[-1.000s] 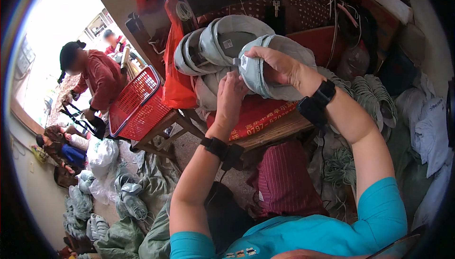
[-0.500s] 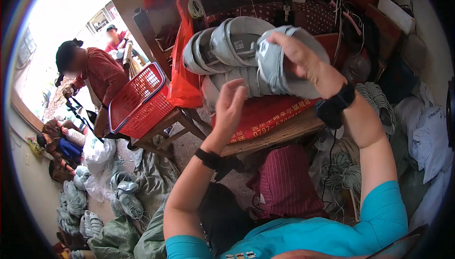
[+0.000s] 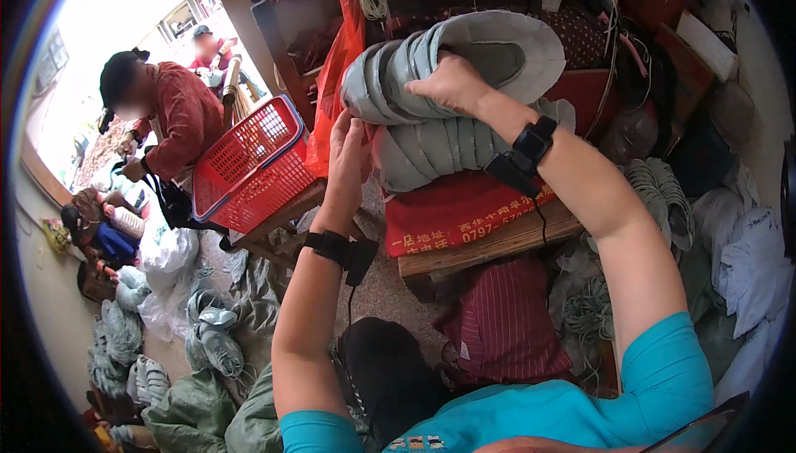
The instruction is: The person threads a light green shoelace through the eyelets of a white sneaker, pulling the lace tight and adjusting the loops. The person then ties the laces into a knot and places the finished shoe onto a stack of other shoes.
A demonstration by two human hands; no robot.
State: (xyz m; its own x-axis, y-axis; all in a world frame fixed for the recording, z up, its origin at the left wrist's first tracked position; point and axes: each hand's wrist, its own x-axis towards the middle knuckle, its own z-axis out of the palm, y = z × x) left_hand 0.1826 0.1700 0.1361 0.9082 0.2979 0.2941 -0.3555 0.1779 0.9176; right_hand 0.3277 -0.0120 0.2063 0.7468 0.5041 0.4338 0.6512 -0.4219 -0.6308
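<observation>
A nested stack of grey-green fabric shoe uppers [image 3: 380, 80] lies on top of a second row of similar uppers [image 3: 444, 150] on a wooden bench. My right hand [image 3: 454, 87] is closed on the upper stack near its right part, thumb outside and fingers hidden within an upper's opening. At the stack's left end is my left hand [image 3: 342, 155], its fingers stretched upward with the tips at the end upper. The rightmost upper [image 3: 539, 59] shows its pale flared edge and darker inside.
Under the uppers, a red printed cloth [image 3: 414, 237] covers part of the wooden bench [image 3: 497, 242]. To the left, a red plastic basket [image 3: 249, 150] rests on a wooden stool; a red bag [image 3: 327, 121] hangs beside it. A co-worker [image 3: 178, 117] stands beyond. Bundles and sacks [image 3: 195, 411] crowd the floor.
The uppers on top have come closer together into one nested stack. My right hand has moved left and down into the stack; my left hand has moved left to its end.
</observation>
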